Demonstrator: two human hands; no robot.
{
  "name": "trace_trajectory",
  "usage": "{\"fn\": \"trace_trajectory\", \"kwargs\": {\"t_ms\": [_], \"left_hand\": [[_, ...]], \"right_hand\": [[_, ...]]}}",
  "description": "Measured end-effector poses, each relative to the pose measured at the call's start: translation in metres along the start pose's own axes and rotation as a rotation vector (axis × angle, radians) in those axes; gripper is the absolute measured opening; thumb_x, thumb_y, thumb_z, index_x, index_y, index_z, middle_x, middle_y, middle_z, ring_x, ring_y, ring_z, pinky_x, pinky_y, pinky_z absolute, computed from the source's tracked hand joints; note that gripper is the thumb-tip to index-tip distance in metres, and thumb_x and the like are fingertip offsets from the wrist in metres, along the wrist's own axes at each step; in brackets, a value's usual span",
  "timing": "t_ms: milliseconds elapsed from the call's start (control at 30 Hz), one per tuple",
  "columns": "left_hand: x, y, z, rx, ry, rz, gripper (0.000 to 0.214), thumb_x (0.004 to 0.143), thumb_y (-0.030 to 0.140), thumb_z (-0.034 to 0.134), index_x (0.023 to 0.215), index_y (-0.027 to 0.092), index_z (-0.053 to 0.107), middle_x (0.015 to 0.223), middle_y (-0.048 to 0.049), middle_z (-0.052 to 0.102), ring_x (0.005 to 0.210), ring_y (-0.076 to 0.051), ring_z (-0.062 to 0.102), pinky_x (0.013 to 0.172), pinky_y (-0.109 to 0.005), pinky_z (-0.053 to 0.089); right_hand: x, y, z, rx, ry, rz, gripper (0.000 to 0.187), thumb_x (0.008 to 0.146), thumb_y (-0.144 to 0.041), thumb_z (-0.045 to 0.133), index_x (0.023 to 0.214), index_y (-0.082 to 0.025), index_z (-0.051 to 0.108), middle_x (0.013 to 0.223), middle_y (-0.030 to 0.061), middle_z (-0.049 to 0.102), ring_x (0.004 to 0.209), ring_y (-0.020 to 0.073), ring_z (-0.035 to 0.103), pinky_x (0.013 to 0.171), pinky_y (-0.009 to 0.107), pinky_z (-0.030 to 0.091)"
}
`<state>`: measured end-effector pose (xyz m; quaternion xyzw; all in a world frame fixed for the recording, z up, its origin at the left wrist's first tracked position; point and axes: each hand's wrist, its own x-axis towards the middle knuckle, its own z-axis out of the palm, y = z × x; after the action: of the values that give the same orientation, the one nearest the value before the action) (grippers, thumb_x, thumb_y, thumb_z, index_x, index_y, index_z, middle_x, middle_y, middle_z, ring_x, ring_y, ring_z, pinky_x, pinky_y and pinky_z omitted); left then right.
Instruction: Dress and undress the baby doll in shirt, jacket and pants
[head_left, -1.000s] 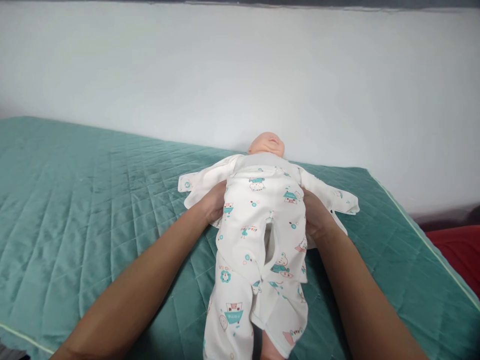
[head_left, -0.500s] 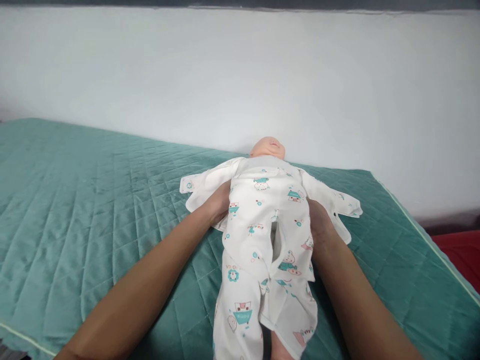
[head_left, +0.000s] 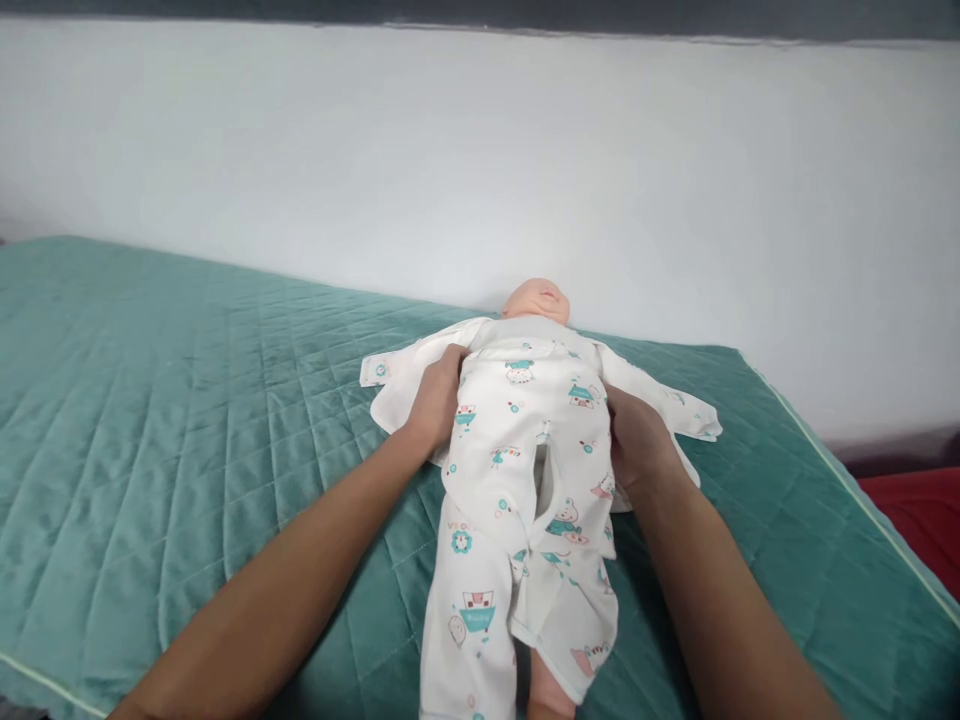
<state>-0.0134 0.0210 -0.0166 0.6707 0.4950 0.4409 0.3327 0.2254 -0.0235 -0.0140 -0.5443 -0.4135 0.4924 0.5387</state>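
Observation:
A baby doll (head_left: 537, 298) lies on its back with its head near the wall. White printed baby pants (head_left: 517, 470) cover its belly and legs; they have a slit at the crotch, and one bare leg (head_left: 550, 688) shows below a hem. Under them a white baby shirt (head_left: 411, 385) is spread, sleeves out to both sides. My left hand (head_left: 437, 400) is closed at the left edge of the pants, thumb on top, fingers tucked out of sight. At the opposite edge my right hand (head_left: 640, 437) grips the pants likewise, its fingertips mostly hidden.
A green quilted cover (head_left: 225, 400) with a pale piped edge lies beneath the doll. Behind it rises a white wall (head_left: 480, 160) with a dark band on top. Something red (head_left: 919, 520) stands beyond the right edge.
Both hands have come up slightly at the sides of the pants, and more of each hand and thumb now shows. The lower pants have shifted a little left in view.

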Motion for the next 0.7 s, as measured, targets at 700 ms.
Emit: {"fn": "trace_trajectory", "kwargs": {"t_ms": [700], "left_hand": [[0.037, -0.004, -0.005, 0.034, -0.194, 0.472, 0.022, 0.091, 0.042, 0.062, 0.085, 0.022, 0.057, 0.115, -0.0081, 0.063, 0.121, -0.023, 0.054, 0.109, -0.04, 0.04]], "right_hand": [[0.016, -0.018, 0.0, -0.291, -0.099, -0.394, 0.022, 0.081, -0.039, 0.071, 0.088, -0.022, 0.059, 0.086, -0.0015, 0.057, 0.076, 0.0147, 0.053, 0.074, 0.029, 0.043]]}}
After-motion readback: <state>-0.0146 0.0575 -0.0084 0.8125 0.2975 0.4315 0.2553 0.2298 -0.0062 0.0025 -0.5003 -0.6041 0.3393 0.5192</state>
